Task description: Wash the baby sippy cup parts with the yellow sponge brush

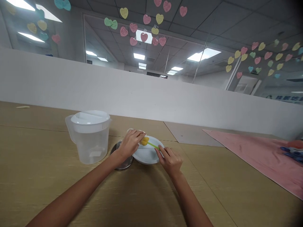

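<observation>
We list, at centre frame: one green-stemmed, yellow-headed stick (147,141), stem pinched by the right hand (172,160); the left hand (130,142) curled over a pale object (129,129), mostly hidden; white dish (146,157) beneath; metal bowl (124,165) and lidded plastic pitcher (92,140) left of centre

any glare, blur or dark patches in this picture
Head view: the ceiling light is blown out, and the pitcher lid carries small bright reflections; head view: a soft shadow darkens the table on the near side of the white dish; head view: the blue-and-red thing at the right edge is blurred, and the top right corner fades to black.
</observation>
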`<act>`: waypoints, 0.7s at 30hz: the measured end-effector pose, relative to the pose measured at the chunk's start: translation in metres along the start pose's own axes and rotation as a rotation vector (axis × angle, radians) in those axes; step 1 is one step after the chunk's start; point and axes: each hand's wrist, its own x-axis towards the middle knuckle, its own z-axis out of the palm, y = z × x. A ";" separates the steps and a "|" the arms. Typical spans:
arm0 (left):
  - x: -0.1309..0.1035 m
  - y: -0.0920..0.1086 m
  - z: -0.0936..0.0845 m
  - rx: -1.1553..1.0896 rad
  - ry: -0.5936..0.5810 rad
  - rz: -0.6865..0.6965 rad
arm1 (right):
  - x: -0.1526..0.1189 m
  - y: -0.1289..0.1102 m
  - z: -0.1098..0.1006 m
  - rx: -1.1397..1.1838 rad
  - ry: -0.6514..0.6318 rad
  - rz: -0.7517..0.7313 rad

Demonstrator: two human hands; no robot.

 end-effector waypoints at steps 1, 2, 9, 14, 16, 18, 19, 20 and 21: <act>-0.001 0.004 0.001 -0.011 -0.003 -0.002 | -0.001 -0.001 0.001 0.005 -0.007 0.006; -0.001 0.009 0.002 -0.026 -0.008 0.000 | -0.002 -0.003 0.002 0.010 -0.011 0.008; 0.000 0.024 0.001 -0.031 -0.034 0.126 | -0.007 -0.002 0.002 0.032 0.036 -0.045; 0.002 0.000 -0.004 0.053 0.046 0.064 | -0.010 0.017 0.003 0.013 0.070 -0.047; 0.003 -0.006 -0.002 0.114 0.080 0.101 | -0.013 0.021 0.006 0.017 0.052 -0.017; 0.004 -0.008 0.000 0.179 0.084 0.155 | -0.018 0.024 0.009 0.042 0.023 0.011; 0.004 -0.008 0.001 0.208 0.075 0.175 | -0.021 0.025 0.011 0.059 0.012 0.024; 0.003 -0.009 0.002 0.234 0.065 0.188 | -0.024 0.027 0.012 0.078 0.002 0.036; 0.003 -0.010 0.003 0.256 0.058 0.193 | -0.028 0.029 0.014 0.094 -0.007 0.053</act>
